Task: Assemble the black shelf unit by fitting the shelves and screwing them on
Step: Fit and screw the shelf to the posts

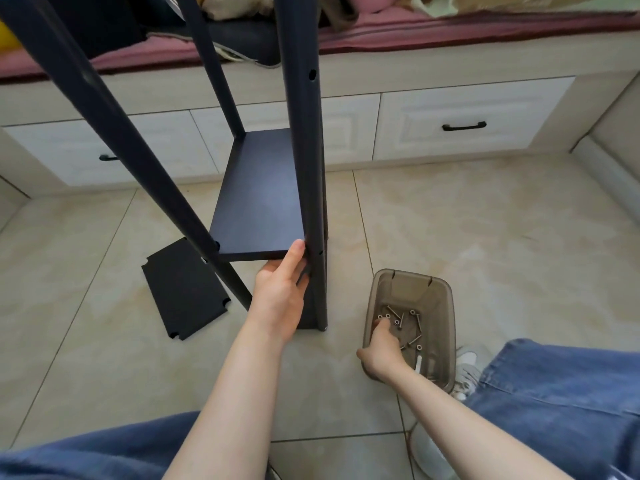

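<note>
- Shelf unit stands upright on the tiled floor, in front of a bench with white drawers.
- One shelf board sits level between the posts, low on the frame.
- Near-right post has open screw holes above the board; near-left post leans across the view.
- Left hand grips the near-right post at the board's front corner: thumb lies up against the board's front edge, fingers wrap behind the post.
- Right hand is down inside the translucent bin, fingertips among the loose screws. Cannot tell whether it pinches one; the fingers are hidden by the back of the hand.
- Bin sits on the floor just right of the unit's foot, near the person's right knee.
- Spare shelf panel with notched corners lies flat on the floor, left of the unit, partly behind the near-left post.
- Blue jeans at both bottom corners; a white shoe just beside the bin.
</note>
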Demonstrator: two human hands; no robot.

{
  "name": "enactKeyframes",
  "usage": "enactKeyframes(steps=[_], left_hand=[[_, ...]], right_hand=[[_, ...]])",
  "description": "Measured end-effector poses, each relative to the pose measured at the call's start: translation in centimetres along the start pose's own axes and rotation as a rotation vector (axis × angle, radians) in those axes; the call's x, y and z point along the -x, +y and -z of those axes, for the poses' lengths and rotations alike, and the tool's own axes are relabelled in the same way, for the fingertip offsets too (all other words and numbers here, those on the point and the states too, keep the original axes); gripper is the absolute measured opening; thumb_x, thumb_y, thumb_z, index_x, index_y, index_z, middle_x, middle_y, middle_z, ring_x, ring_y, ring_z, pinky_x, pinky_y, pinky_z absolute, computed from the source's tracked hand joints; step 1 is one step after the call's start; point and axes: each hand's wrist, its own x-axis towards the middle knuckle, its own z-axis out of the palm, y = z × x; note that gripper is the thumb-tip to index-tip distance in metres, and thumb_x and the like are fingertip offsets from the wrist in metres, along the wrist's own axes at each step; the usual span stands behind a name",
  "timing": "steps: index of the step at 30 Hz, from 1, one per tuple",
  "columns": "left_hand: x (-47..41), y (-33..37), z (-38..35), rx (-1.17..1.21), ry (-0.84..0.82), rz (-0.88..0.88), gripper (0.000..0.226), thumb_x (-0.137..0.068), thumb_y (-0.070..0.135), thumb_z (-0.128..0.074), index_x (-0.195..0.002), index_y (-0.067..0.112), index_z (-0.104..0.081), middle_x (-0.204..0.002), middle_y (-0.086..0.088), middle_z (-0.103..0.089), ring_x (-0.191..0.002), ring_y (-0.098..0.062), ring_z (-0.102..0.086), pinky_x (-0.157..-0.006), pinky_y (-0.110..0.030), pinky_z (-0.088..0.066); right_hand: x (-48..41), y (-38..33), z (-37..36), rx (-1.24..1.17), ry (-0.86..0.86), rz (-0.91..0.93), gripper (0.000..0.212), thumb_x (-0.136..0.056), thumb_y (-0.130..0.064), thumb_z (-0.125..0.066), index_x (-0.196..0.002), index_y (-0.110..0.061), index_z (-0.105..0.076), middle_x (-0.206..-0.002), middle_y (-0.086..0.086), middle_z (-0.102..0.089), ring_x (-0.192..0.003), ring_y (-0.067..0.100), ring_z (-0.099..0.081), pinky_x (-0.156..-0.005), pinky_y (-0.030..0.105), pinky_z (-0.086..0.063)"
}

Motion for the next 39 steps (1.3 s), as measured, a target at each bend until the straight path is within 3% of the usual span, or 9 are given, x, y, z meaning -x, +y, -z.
enactKeyframes(steps=[6,9,13,15,17,22,30,32,39], left_hand=[[0.0,0.0,0.0,-0.006,0.018,-0.009,0.045,-0.100,0.024,-0.058,-0.139,0.002,-0.056,-0.133,-0.013,-0.066,-0.122,-0.022,-0.065,-0.118,-0.042,-0.038],[0.1,0.0,-0.1,0.005,0.023,-0.014,0.045,-0.099,0.023,-0.058,-0.139,0.002,-0.055,-0.133,-0.014,-0.066,-0.120,-0.021,-0.066,-0.116,-0.039,-0.040],[0.2,0.0,-0.2,0.020,0.023,-0.019,0.044,-0.099,0.023,-0.058,-0.138,0.002,-0.056,-0.131,-0.013,-0.067,-0.117,-0.019,-0.068,-0.114,-0.036,-0.042],[0.3,0.0,-0.2,0.029,0.017,-0.021,0.044,-0.100,0.022,-0.057,-0.138,0.001,-0.056,-0.131,-0.013,-0.068,-0.117,-0.019,-0.068,-0.113,-0.035,-0.043],[0.3,0.0,-0.2,0.034,0.022,-0.018,0.044,-0.100,0.022,-0.057,-0.138,0.000,-0.055,-0.132,-0.013,-0.067,-0.117,-0.019,-0.067,-0.113,-0.035,-0.043],[0.3,0.0,-0.4,0.006,0.029,-0.016,0.039,-0.100,0.024,-0.057,-0.133,0.004,-0.060,-0.131,-0.011,-0.068,-0.118,-0.017,-0.067,-0.112,-0.030,-0.042],[-0.1,-0.6,-0.1,0.043,0.030,-0.016,0.046,-0.100,0.026,-0.054,-0.139,0.003,-0.056,-0.137,-0.015,-0.063,-0.124,-0.022,-0.063,-0.118,-0.038,-0.038],[-0.2,-0.6,-0.1,0.046,0.032,-0.018,0.048,-0.098,0.027,-0.055,-0.140,0.004,-0.055,-0.137,-0.015,-0.063,-0.124,-0.022,-0.064,-0.118,-0.040,-0.038],[-0.4,-0.8,0.0,0.070,0.034,-0.017,0.053,-0.084,0.032,-0.062,-0.129,0.004,-0.061,-0.134,-0.017,-0.064,-0.122,-0.024,-0.065,-0.117,-0.040,-0.039]], right_hand=[[1.1,-0.9,-1.3,0.041,-0.132,0.027,0.080,-0.089,-0.012,-0.068,-0.150,-0.002,-0.017,-0.141,0.020,-0.048,-0.126,0.035,-0.051,-0.101,0.037,-0.044],[1.3,-1.3,-1.8,0.040,-0.196,0.033,0.082,-0.087,-0.012,-0.070,-0.150,-0.002,-0.017,-0.141,0.018,-0.048,-0.127,0.032,-0.051,-0.096,0.032,-0.044],[0.8,-1.2,-2.2,-0.019,-0.214,0.047,0.059,-0.088,-0.021,-0.072,-0.136,-0.006,-0.040,-0.128,0.014,-0.057,-0.112,0.027,-0.057,-0.087,0.033,-0.049],[0.2,-0.9,-1.8,-0.165,-0.218,0.000,0.044,-0.094,-0.035,-0.064,-0.126,-0.008,-0.051,-0.112,0.012,-0.062,-0.094,0.026,-0.061,-0.074,0.036,-0.053],[-0.7,-0.2,-1.3,-0.244,-0.183,-0.052,0.043,-0.099,-0.042,-0.054,-0.122,-0.005,-0.057,-0.110,0.015,-0.067,-0.091,0.028,-0.063,-0.075,0.038,-0.054],[-2.5,2.9,-0.4,0.099,-0.125,-0.031,0.030,-0.099,-0.019,-0.053,-0.123,-0.002,-0.060,-0.126,0.017,-0.064,-0.118,0.033,-0.059,-0.095,0.032,-0.046],[-4.0,4.6,-1.8,0.484,-0.224,0.128,0.061,-0.095,0.004,-0.042,-0.151,-0.014,-0.026,-0.154,0.024,-0.028,-0.135,0.038,-0.044,-0.111,0.038,-0.039],[-4.4,4.6,-2.0,0.573,-0.213,0.157,0.063,-0.097,0.003,-0.040,-0.154,-0.016,-0.022,-0.151,0.024,-0.032,-0.132,0.039,-0.048,-0.109,0.039,-0.041],[-5.4,4.6,-2.2,0.672,-0.172,0.149,0.042,-0.095,0.006,-0.037,-0.135,-0.004,-0.043,-0.132,0.020,-0.057,-0.121,0.034,-0.059,-0.096,0.038,-0.048]])
